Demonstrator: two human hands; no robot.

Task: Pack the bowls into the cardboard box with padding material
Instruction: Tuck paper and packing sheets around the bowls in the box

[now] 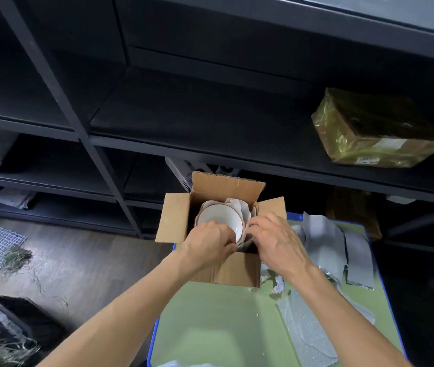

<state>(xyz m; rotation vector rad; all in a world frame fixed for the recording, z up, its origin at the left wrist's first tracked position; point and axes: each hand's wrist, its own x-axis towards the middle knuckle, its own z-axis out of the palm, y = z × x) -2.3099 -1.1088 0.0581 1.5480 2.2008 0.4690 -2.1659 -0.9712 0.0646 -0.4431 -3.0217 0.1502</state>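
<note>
My left grip (210, 239) is curled, fingers pinching the near rim of the bowl (218, 217). My right grip (276, 242) is curled over the bowl's right rim, its fingertips hidden inside the cardboard box (226, 268). The white bowl sits in the open box, tilted, with its mouth facing up and slightly left; a second rim shows just beneath it. It lies between both grips, just beyond the knuckles. Crumpled white paper (239, 207) stands against the bowl's far right side. The box rests at the far edge of the green bench (210, 327), flaps spread. Grey padding sheets (324, 239) and bubble wrap (308, 329) lie to the right of the box.
</note>
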